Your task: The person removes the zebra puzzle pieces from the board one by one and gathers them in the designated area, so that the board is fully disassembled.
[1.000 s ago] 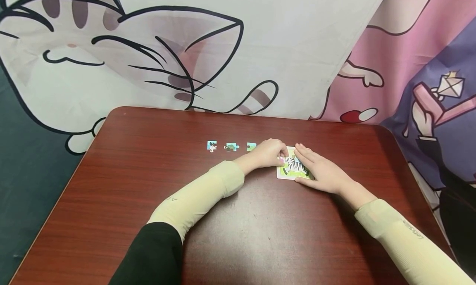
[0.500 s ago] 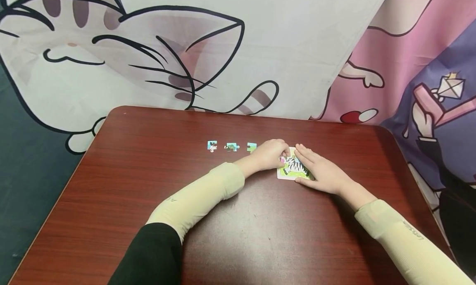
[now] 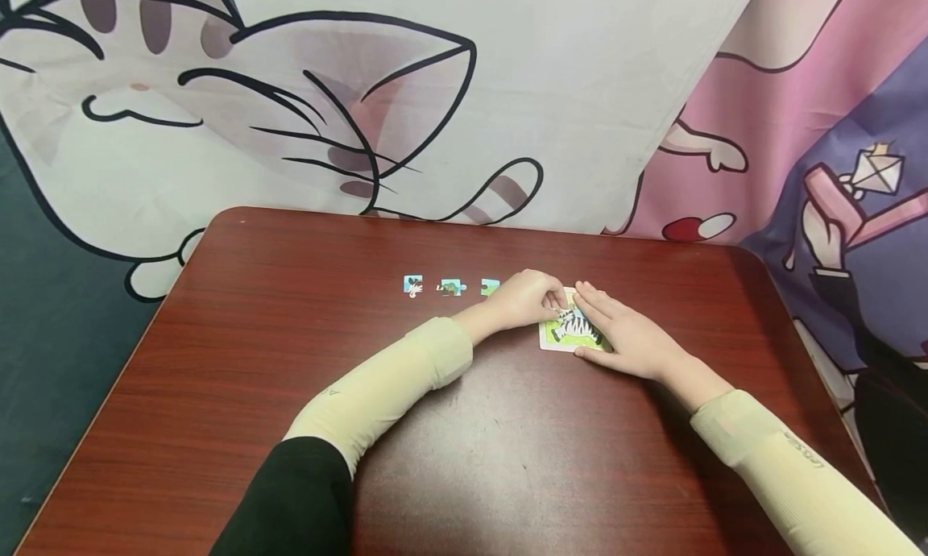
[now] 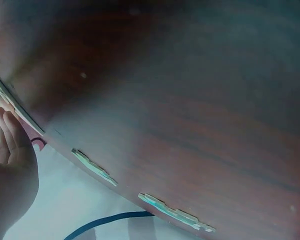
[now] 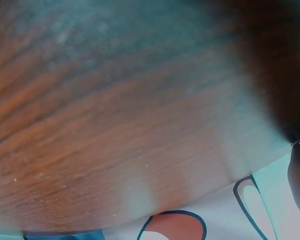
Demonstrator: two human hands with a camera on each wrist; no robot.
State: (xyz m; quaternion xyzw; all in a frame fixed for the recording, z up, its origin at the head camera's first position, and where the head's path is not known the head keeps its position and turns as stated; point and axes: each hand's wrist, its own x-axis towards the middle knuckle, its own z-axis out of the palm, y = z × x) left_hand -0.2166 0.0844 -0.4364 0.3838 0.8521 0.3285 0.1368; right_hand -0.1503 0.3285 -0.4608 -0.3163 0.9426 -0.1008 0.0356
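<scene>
Cardboard zebra puzzle [image 3: 573, 328] pinned flat under straight right hand [image 3: 625, 335] fingers; left hand [image 3: 524, 299] pinching piece at its corner; three loose pieces [image 3: 449, 287] beyond knuckles.

Dark red wood-grain table [image 3: 239, 363]; on it a zebra puzzle board [image 3: 568, 330] and three loose puzzle pieces [image 3: 450, 287] in a row.

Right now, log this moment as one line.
left hand: pinching piece at zebra puzzle | right hand: flat on puzzle | three loose pieces on table
</scene>
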